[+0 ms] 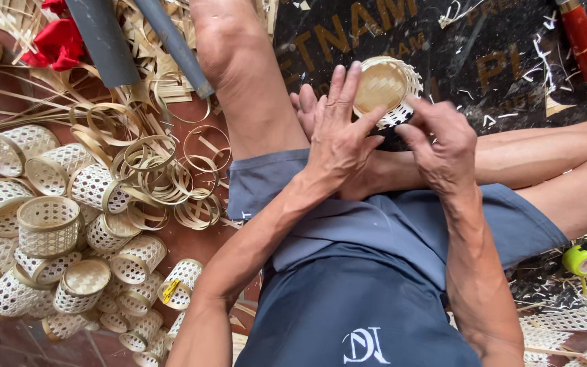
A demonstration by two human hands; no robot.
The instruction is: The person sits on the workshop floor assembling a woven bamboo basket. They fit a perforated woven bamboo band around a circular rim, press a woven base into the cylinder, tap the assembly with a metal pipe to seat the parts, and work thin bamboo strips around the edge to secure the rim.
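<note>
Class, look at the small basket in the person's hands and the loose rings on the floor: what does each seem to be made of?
Small basket, held by the left hand and right hand: probably thin split bamboo or similar cane, pale tan and unvarnished, judging by the woven flat strips.

Loose rings: apparently the same strip material, matte and bent into hoops.

What I can't make out from up here

My right hand (443,146) covers the lower rim of the small woven basket (383,85), so I can't see the fingertips' grip there; the red-handled tool (582,41) and grey pipes (103,41) run off the top edge.
</note>
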